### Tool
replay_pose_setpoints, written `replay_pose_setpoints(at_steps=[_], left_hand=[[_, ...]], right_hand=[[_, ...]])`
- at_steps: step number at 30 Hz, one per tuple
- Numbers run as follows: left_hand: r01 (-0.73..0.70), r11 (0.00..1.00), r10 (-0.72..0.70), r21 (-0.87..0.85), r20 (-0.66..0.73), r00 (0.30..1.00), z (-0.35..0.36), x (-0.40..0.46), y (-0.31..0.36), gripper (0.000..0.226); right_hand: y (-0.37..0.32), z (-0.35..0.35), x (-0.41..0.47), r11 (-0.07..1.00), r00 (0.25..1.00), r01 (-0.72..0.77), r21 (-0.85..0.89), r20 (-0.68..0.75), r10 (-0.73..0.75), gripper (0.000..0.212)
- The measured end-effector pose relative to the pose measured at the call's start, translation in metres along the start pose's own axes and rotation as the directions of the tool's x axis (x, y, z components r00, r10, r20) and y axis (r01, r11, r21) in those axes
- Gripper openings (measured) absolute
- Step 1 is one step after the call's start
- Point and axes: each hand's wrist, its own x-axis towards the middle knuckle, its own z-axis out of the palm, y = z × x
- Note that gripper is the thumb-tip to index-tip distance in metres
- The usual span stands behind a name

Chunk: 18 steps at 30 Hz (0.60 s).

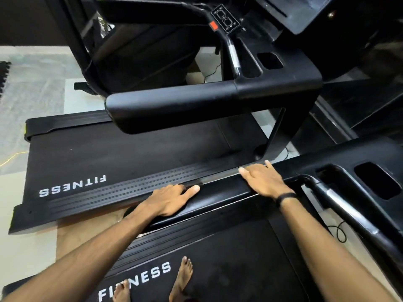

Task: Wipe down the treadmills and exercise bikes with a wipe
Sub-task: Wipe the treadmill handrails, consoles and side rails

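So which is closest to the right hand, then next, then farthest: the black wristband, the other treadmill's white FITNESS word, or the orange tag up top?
From the right hand:
1. Black wristband, on that hand's own wrist.
2. White FITNESS word, left, on the other treadmill's belt.
3. Orange tag, far up by the button panel.

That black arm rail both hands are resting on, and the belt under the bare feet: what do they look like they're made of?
The arm rail looks like padded vinyl or smooth moulded plastic: it is glossy black and catches soft highlights between the left hand and the right hand. The belt looks like matte textured rubber, dull and grainy, with white printed letters. The photo alone cannot settle either.
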Motion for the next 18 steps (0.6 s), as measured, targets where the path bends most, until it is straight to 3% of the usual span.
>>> replay_pose_setpoints(at_steps=[3,5,7,9,10,12,15,18], left_hand=[[-0.001,0.999,0.001,0.051,-0.003,1.0,0.003,0.011,0.009,0.081],[0.001,0.997,0.0,0.077,-0.017,1.0,0.004,0.014,0.014,0.083],[0.007,0.997,-0.005,0.071,-0.026,1.0,0.005,0.015,0.013,0.086],[0.01,0.998,-0.008,0.055,-0.031,0.999,0.006,0.015,0.01,0.092],[0.013,0.999,-0.011,0.047,-0.035,0.999,0.007,0.015,0.009,0.093],[0.005,0.999,-0.004,0.045,-0.039,0.999,0.008,0.015,0.011,0.09],[-0.01,0.999,0.012,0.046,-0.05,0.999,0.006,0.014,0.014,0.085],[-0.004,0.999,0.006,0.032,-0.061,0.998,0.006,0.014,0.012,0.085]], right_hand=[[-0.05,0.01,0.025,0.997,0.992,0.068,-0.023,0.112,-0.065,0.067],[-0.08,0.022,0.001,0.968,0.967,0.251,-0.026,-0.041,-0.252,0.055],[-0.077,0.03,-0.037,0.881,0.864,0.473,0.018,-0.208,-0.459,0.044],[-0.044,0.031,-0.057,0.825,0.808,0.558,0.086,-0.284,-0.517,0.046],[-0.019,0.027,-0.055,0.851,0.828,0.519,0.074,-0.29,-0.48,0.047],[0.03,0.02,-0.034,0.952,0.915,0.306,-0.01,-0.274,-0.297,0.046],[0.058,0.0,0.013,0.999,0.994,-0.029,-0.014,-0.101,0.028,0.056],[0.019,0.0,0.041,0.997,0.995,-0.078,-0.014,0.068,0.079,0.075]])
